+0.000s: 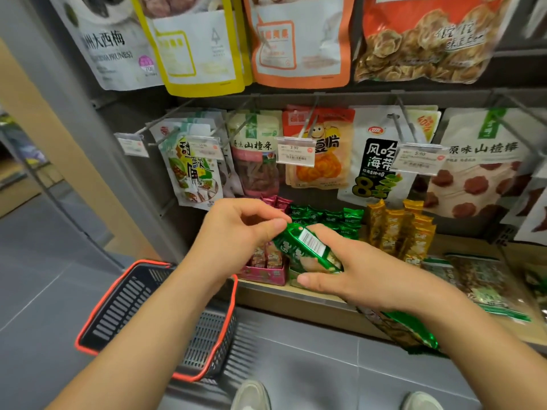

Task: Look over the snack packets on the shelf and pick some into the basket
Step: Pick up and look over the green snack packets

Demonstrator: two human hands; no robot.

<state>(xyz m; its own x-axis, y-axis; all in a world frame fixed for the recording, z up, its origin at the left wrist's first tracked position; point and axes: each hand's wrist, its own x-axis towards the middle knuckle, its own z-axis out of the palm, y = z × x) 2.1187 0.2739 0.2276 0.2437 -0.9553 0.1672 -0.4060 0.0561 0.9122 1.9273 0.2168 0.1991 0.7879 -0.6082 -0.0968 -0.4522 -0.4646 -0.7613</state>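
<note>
Head view, left to right: a black basket with a red rim (118, 297) hangs low at the near left, under the left forearm, and looks empty as far as its mesh shows. Right of it, the left hand (236, 232) pinches the upper left end of a small green snack packet (307, 251) between thumb and fingers. The right hand (355, 270) cups the packet's lower right end from beneath, thumb along its near edge, fingers closed around it. The packet is held in the air just in front of the green packets (328, 218) on the shelf (296, 294). Its long axis runs diagonally, upper left to lower right, barcode label facing up. Further right stand yellow packets (396, 232). My worry: the glossy film could slip from the light pinch, falling to the floor beside the basket.
</note>
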